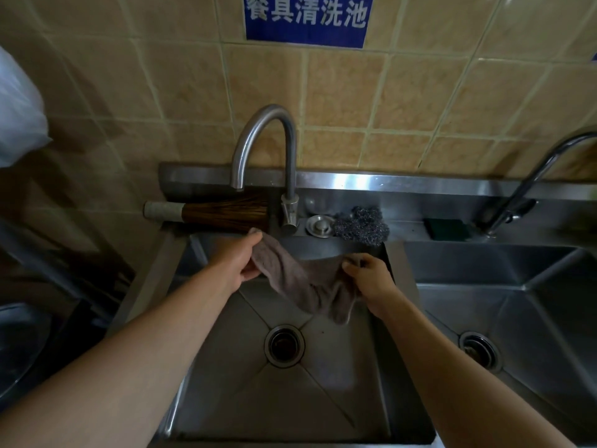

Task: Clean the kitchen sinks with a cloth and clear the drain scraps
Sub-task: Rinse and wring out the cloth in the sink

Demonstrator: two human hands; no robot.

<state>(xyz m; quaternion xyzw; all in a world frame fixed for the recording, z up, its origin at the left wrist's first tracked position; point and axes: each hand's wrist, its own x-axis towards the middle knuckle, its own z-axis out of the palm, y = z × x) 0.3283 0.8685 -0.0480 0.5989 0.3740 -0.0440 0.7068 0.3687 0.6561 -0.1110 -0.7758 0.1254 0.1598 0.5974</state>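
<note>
A: Head view. What do the hands have?

B: Both hold the cloth [310, 282], over the left sink [226, 367]. The left hand [239, 258] grips one end, fingers curled round it, up by the sink's 11 o'clock corner. The right hand [371, 276] pinches the other end at about 1 o'clock.

A: How does the cloth look?

B: Grey-brown, limp, rumpled. It sags between the hands, and a loose fold hangs below the right hand toward the drain [284, 345] without reaching it.

A: And the drain?

B: Round, dark inside, at the sink's middle. I cannot tell what lies in it. A second drain [478, 349] sits in the right sink [533, 286], at 3 o'clock from the first.

A: The ledge behind?

B: At 12 o'clock a curved tap [268, 150]. At its 9 o'clock a brush [210, 213] lies flat; at its 3 o'clock a plug [319, 225], then steel wool [361, 225] just beside it, then a green sponge [447, 228], then another tap [533, 179].

A: The wall?

B: Tan tiles, and a blue sign [307, 17] at 12 o'clock.
</note>
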